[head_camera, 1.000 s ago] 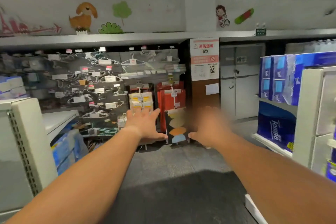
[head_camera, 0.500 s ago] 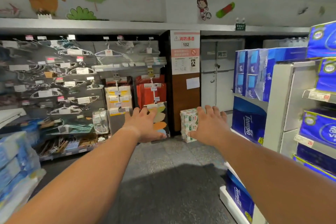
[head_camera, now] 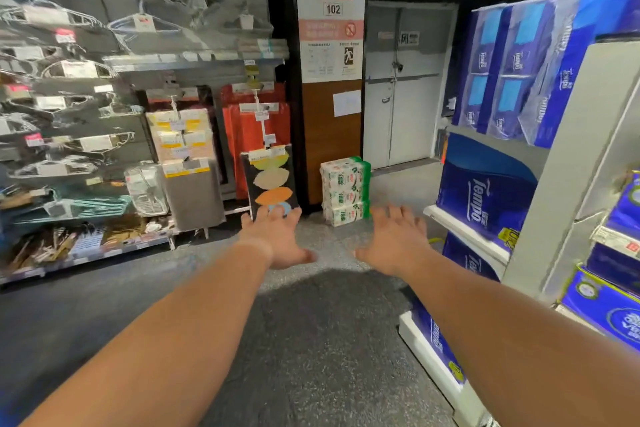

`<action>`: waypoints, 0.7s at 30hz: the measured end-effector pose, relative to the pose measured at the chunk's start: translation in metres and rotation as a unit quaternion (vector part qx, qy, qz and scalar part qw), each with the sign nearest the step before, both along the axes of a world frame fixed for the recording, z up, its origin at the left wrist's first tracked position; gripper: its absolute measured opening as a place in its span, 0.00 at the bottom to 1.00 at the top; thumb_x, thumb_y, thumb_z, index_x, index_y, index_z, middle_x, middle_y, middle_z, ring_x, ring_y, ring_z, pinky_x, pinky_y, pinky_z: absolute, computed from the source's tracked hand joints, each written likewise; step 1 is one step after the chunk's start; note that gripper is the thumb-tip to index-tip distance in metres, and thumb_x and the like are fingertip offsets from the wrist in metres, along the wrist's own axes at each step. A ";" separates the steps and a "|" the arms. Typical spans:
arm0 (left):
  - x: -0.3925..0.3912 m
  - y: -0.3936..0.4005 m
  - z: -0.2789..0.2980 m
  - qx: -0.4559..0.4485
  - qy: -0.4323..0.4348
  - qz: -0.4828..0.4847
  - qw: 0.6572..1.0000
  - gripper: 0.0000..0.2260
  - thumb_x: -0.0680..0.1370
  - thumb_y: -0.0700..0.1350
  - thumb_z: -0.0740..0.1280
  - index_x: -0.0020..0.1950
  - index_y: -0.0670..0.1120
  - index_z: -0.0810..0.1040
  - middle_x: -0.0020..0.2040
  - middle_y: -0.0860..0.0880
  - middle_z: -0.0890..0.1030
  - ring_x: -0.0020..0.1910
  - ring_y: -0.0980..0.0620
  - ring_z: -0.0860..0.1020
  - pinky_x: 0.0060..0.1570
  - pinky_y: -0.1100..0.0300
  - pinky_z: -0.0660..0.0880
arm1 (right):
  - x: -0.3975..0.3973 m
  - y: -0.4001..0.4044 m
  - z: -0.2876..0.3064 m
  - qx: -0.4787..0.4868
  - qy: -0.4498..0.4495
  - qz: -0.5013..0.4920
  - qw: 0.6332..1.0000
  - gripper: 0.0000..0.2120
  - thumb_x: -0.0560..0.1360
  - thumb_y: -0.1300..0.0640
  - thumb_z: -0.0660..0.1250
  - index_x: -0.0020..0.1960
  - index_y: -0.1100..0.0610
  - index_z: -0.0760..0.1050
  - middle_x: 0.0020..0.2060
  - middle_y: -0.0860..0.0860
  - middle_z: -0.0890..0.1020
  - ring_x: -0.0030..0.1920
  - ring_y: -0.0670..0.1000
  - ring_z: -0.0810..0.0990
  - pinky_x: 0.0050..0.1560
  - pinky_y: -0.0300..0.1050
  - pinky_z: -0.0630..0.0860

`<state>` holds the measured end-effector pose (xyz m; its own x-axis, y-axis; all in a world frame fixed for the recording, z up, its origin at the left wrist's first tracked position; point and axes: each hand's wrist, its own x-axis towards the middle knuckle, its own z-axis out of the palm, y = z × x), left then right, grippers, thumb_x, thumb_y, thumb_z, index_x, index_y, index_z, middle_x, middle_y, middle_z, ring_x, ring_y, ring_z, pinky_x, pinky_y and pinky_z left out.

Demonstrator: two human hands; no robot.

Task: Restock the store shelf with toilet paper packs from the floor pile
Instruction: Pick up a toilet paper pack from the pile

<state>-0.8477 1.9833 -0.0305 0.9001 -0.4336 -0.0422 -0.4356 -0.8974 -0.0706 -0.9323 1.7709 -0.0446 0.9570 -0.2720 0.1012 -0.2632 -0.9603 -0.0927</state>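
A small stack of white-and-green toilet paper packs stands on the floor beside a brown pillar, ahead of me. Both arms stretch forward with palms down. My left hand and my right hand hover in the air, fingers spread, holding nothing, short of the stack. On the right, the store shelf carries blue toilet paper packs on several levels.
A wall rack of hangers and mats fills the left side. A grey double door is behind the stack, next to a fire-passage sign. The grey speckled floor runs between rack and shelf.
The view has turned right and moved forward. The floor stack came into sight and is now nearer. Both hands stay outstretched and have dropped lower in the view.
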 end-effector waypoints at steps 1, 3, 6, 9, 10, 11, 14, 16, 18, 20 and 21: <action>0.022 -0.005 -0.002 0.004 0.002 -0.006 1.000 0.48 0.72 0.76 0.61 0.83 0.55 0.47 0.82 0.46 0.56 0.79 0.39 0.53 0.75 0.33 0.52 | 0.020 -0.002 0.000 0.002 0.001 -0.005 1.000 0.47 0.73 0.31 0.65 0.81 0.53 0.51 0.79 0.58 0.58 0.78 0.64 0.55 0.76 0.65 0.55; 0.067 -0.012 -0.003 0.008 0.006 -0.014 1.000 0.48 0.71 0.77 0.61 0.83 0.54 0.47 0.82 0.45 0.56 0.79 0.38 0.53 0.75 0.33 0.52 | 0.063 -0.007 0.001 0.009 -0.001 -0.014 1.000 0.47 0.73 0.32 0.66 0.81 0.52 0.52 0.79 0.58 0.58 0.78 0.63 0.56 0.76 0.64 0.56; 0.135 -0.021 -0.006 -0.001 0.013 -0.018 1.000 0.48 0.71 0.76 0.61 0.83 0.55 0.47 0.81 0.45 0.56 0.79 0.38 0.53 0.76 0.33 0.51 | 0.125 -0.015 -0.002 0.016 -0.007 -0.028 0.999 0.46 0.72 0.32 0.66 0.81 0.52 0.53 0.78 0.58 0.59 0.77 0.62 0.57 0.76 0.63 0.56; 0.196 -0.037 -0.010 0.007 0.027 -0.018 0.999 0.48 0.72 0.76 0.62 0.83 0.56 0.46 0.82 0.46 0.54 0.80 0.38 0.51 0.76 0.33 0.51 | 0.180 -0.027 -0.012 0.014 0.012 -0.035 0.999 0.46 0.73 0.32 0.66 0.81 0.53 0.53 0.79 0.58 0.58 0.78 0.62 0.56 0.76 0.62 0.56; 0.216 -0.045 -0.013 0.015 0.030 -0.018 0.999 0.48 0.72 0.76 0.62 0.83 0.56 0.45 0.83 0.46 0.52 0.81 0.38 0.50 0.75 0.33 0.50 | 0.198 -0.034 -0.016 0.013 0.011 -0.036 0.999 0.45 0.73 0.32 0.66 0.80 0.53 0.53 0.79 0.58 0.58 0.78 0.62 0.56 0.76 0.62 0.56; 0.236 -0.054 -0.016 0.022 0.029 -0.020 0.999 0.49 0.72 0.76 0.61 0.83 0.56 0.45 0.83 0.46 0.52 0.81 0.38 0.50 0.75 0.33 0.51 | 0.217 -0.042 -0.020 0.015 0.007 -0.038 0.999 0.45 0.73 0.31 0.65 0.80 0.53 0.54 0.79 0.58 0.58 0.78 0.63 0.56 0.75 0.63 0.56; 0.297 -0.087 -0.024 0.025 0.018 -0.035 0.999 0.49 0.71 0.76 0.62 0.83 0.54 0.46 0.82 0.46 0.54 0.80 0.38 0.52 0.75 0.31 0.53 | 0.277 -0.072 -0.033 0.021 0.004 -0.048 0.999 0.46 0.72 0.29 0.65 0.80 0.52 0.54 0.78 0.58 0.60 0.77 0.63 0.58 0.75 0.63 0.57; 0.337 -0.112 -0.030 0.025 0.013 -0.035 0.999 0.49 0.72 0.76 0.63 0.83 0.54 0.47 0.82 0.45 0.55 0.80 0.38 0.53 0.75 0.31 0.53 | 0.318 -0.098 -0.042 0.022 0.009 -0.051 0.998 0.48 0.72 0.28 0.65 0.81 0.51 0.53 0.78 0.59 0.60 0.77 0.63 0.57 0.75 0.63 0.56; 0.376 -0.138 -0.037 0.031 0.008 -0.036 0.999 0.49 0.71 0.76 0.62 0.83 0.54 0.47 0.82 0.45 0.56 0.80 0.38 0.54 0.74 0.32 0.54 | 0.361 -0.127 -0.051 0.030 0.001 -0.052 0.998 0.48 0.72 0.29 0.66 0.81 0.51 0.53 0.78 0.59 0.60 0.77 0.63 0.57 0.75 0.63 0.57; 0.415 -0.163 -0.041 0.029 0.008 -0.035 0.999 0.49 0.71 0.77 0.62 0.83 0.54 0.48 0.81 0.44 0.57 0.79 0.38 0.55 0.74 0.32 0.55 | 0.404 -0.156 -0.057 0.037 -0.005 -0.051 0.998 0.47 0.71 0.29 0.66 0.81 0.51 0.53 0.78 0.59 0.60 0.77 0.64 0.57 0.75 0.64 0.57; 0.434 -0.175 -0.040 0.026 0.014 -0.032 0.999 0.48 0.71 0.76 0.62 0.83 0.55 0.48 0.81 0.45 0.57 0.79 0.38 0.56 0.74 0.33 0.55 | 0.424 -0.170 -0.058 0.042 -0.001 -0.051 0.998 0.47 0.71 0.29 0.66 0.80 0.51 0.53 0.78 0.59 0.60 0.77 0.64 0.57 0.76 0.64 0.57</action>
